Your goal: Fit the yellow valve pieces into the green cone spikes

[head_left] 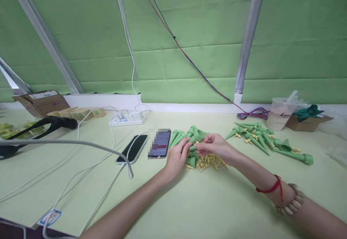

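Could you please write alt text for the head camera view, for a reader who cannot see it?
Two bare hands, left hand and right hand, together hold a green plastic cone over a pile of green cones and small yellow pegs on a pale table, beside two phones.

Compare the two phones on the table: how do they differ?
The left phone has a dark screen; the right phone is lit. A white cable runs to the left phone; the right phone has none visible. The right phone lies nearer the left hand. Both lie flat, face up, side by side.
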Demonstrator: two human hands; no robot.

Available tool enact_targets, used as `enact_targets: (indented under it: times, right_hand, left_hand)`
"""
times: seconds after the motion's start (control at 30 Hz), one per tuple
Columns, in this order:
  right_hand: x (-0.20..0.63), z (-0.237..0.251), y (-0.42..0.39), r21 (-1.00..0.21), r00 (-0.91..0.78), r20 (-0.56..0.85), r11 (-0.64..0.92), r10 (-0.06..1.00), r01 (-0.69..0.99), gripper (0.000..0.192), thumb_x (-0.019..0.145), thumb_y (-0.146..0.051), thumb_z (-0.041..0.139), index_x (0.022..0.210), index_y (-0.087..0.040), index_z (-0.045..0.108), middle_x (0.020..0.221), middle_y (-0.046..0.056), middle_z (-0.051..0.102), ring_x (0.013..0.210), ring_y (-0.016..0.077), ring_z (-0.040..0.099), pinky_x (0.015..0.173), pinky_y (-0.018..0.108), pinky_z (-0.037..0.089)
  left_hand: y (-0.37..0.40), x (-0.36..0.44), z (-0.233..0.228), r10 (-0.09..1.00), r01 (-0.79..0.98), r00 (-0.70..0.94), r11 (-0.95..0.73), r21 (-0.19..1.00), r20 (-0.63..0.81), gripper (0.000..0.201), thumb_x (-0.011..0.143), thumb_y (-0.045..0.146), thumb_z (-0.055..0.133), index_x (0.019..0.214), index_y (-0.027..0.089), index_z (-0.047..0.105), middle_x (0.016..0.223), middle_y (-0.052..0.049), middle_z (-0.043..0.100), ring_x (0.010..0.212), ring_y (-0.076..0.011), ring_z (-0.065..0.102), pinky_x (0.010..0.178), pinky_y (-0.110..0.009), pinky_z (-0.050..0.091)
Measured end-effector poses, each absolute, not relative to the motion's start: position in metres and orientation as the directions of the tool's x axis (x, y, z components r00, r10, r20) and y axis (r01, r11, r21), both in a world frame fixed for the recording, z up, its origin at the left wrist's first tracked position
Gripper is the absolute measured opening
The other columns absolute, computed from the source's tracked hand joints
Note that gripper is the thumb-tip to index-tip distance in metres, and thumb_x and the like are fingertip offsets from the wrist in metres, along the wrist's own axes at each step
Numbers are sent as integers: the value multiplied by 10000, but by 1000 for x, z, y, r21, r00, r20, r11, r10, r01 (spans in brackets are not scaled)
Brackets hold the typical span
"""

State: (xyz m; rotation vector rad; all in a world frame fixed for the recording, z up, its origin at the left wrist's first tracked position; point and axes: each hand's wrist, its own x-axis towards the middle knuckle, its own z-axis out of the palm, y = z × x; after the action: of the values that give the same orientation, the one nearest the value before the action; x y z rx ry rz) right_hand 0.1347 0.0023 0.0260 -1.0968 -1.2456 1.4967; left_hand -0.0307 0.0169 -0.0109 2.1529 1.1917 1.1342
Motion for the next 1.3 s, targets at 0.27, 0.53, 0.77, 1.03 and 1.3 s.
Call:
enact_targets:
  times: [0.27,0.53,0.77,1.03,1.3]
  right_hand:
    - [132,15,-2,-754,-19,504,450,864,477,238,657,-244,636,510,-195,455,537,-3,534,539,135,510,531,258,414]
    - [129,32,-5,-968,-116,192,208,975,141,262,698,-424,655,740,-173,590,811,61,628,828,195,599,575,268,539]
    - [139,35,-2,-960,-478,-176,-257,860,-110,310,676,-407,711,813,-137,648,801,38,627,729,105,613,642,213,559]
    - [134,20,2,-953,-93,200,216,975,213,200,614,-264,716,580,-148,557,525,-26,550,491,99,541,477,206,467]
    - [144,30,5,-956,-305,-13,77,952,282,236,701,-381,651,718,-145,651,719,39,654,575,135,608,505,224,505]
  left_hand:
    - [20,-31,-12,865,458,278,-502,733,419,291,864,412,396,955,193,565,510,48,394,466,-105,371,445,-228,270]
    - [19,-27,-17,900,245,232,-422,873,370,298,889,453,331,871,190,469,473,81,308,400,-80,296,411,-210,263]
    - [14,-28,-10,876,275,269,-469,839,401,260,889,383,333,937,184,494,469,76,359,405,-88,344,430,-217,304]
    - [5,-25,-11,906,359,267,-410,839,328,321,883,435,327,1008,187,488,471,84,333,366,-88,336,399,-220,292]
    - [5,-19,-11,912,134,331,-298,945,241,324,875,500,313,930,200,423,471,105,281,298,-62,288,313,-186,275]
